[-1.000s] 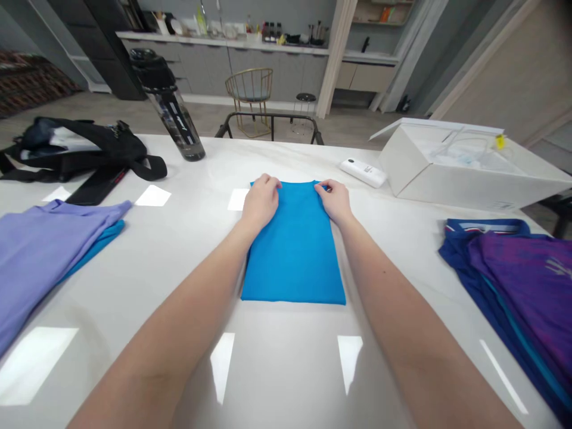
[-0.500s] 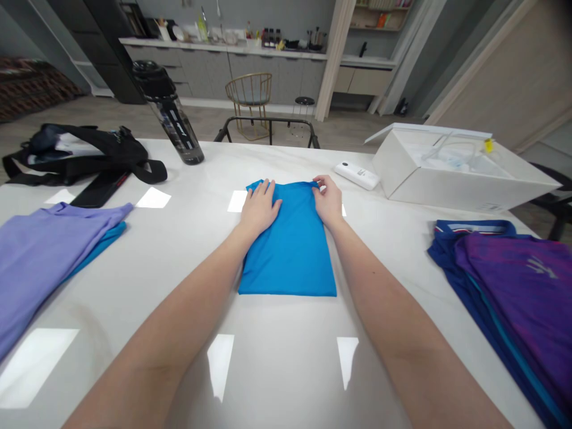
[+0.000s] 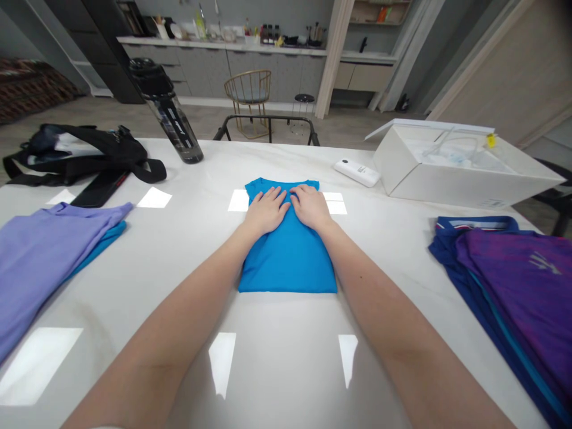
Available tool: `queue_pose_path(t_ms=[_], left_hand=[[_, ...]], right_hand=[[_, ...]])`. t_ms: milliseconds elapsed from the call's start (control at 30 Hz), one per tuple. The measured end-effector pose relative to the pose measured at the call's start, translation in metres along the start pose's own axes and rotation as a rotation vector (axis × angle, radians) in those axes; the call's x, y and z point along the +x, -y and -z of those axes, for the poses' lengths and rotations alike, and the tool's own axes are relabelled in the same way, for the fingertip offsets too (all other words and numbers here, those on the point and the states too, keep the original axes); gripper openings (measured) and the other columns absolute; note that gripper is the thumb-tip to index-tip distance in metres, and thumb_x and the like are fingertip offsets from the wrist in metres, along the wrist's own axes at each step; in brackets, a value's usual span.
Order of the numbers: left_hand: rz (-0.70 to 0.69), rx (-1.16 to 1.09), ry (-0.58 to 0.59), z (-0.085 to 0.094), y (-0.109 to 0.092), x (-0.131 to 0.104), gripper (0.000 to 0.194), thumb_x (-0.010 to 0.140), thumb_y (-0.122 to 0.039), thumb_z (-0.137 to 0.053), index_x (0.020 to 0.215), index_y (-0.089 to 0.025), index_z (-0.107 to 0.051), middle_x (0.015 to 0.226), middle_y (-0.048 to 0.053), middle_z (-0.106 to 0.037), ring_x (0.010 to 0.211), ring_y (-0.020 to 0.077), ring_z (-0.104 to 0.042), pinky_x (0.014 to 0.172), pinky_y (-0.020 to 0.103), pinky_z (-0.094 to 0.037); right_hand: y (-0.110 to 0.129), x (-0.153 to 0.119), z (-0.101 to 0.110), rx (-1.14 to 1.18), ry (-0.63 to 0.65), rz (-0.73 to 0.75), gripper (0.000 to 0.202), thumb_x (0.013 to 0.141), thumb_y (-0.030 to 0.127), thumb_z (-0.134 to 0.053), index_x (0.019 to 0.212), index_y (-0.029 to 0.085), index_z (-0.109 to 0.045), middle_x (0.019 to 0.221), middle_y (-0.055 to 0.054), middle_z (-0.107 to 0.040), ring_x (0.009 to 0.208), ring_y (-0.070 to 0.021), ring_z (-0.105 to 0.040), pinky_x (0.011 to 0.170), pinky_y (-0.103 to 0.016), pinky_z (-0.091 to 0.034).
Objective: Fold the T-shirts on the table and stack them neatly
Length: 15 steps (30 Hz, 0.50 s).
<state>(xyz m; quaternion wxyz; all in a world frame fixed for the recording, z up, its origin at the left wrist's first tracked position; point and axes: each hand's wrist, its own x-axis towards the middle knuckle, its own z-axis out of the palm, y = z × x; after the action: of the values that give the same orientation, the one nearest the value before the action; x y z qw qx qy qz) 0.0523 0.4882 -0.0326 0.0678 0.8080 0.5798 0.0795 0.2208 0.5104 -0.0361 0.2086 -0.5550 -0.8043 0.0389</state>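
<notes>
A blue shirt, folded into a flat panel, lies on the white table in front of me. Its collar edge points away from me and the straight folded edge is nearest. My left hand rests flat on the upper left of the shirt with its fingers stretched out. Close beside it, my right hand lies on the upper right part, fingers also extended and pointing inward. Neither hand grips the cloth.
To the left are a lavender garment over a blue one, a black bag, a dark phone and a bottle. Rightward are a white device, an open white box and a stack of folded clothes.
My right hand has let go of the shirt's upper right corner and moved inward, now flat on the cloth. My left hand has shifted slightly right and nearer to me.
</notes>
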Motion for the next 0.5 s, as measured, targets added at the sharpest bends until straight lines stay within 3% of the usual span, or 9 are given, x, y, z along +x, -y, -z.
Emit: queue_pose_path(t_ms=[133, 267, 367, 500], left_hand=[[0.016, 0.017, 0.006, -0.001, 0.002, 0.000, 0.063, 0.106, -0.052, -0.023, 0.160, -0.022, -0.034, 0.169, 0.005, -0.027, 0.157, 0.0243, -0.021, 0.127, 0.052, -0.019], [-0.039, 0.073, -0.060, 0.000, 0.001, -0.007, 0.057, 0.106, -0.042, -0.027, 0.155, -0.016, -0.043, 0.165, 0.010, -0.035, 0.154, 0.0254, -0.029, 0.127, 0.050, -0.020], [-0.100, 0.086, -0.090, 0.001, -0.004, -0.024, 0.054, 0.107, -0.035, -0.027, 0.150, -0.013, -0.049, 0.160, 0.012, -0.043, 0.151, 0.0247, -0.035, 0.126, 0.047, -0.023], [-0.124, 0.052, -0.089, 0.003, -0.017, -0.061, 0.056, 0.107, -0.038, -0.023, 0.155, -0.015, -0.043, 0.164, 0.011, -0.036, 0.153, 0.0255, -0.031, 0.127, 0.050, -0.022]], right_hand=[[-0.003, -0.003, -0.009, -0.060, 0.087, -0.051, 0.055, 0.107, 0.042, -0.032, 0.152, 0.016, -0.049, 0.159, -0.013, -0.045, 0.147, -0.0283, -0.037, 0.121, -0.047, -0.027], [-0.005, -0.007, -0.003, -0.085, 0.172, -0.064, 0.059, 0.108, 0.044, -0.030, 0.159, 0.015, -0.038, 0.165, -0.013, -0.033, 0.153, -0.0280, -0.029, 0.124, -0.048, -0.021], [0.006, -0.022, 0.007, -0.117, 0.195, -0.088, 0.059, 0.108, 0.044, -0.028, 0.160, 0.016, -0.036, 0.167, -0.013, -0.029, 0.154, -0.0299, -0.026, 0.123, -0.055, -0.020], [0.031, -0.062, 0.013, -0.113, 0.156, -0.044, 0.057, 0.109, 0.039, -0.024, 0.159, 0.017, -0.036, 0.167, -0.011, -0.028, 0.155, -0.0275, -0.024, 0.124, -0.058, -0.015]])
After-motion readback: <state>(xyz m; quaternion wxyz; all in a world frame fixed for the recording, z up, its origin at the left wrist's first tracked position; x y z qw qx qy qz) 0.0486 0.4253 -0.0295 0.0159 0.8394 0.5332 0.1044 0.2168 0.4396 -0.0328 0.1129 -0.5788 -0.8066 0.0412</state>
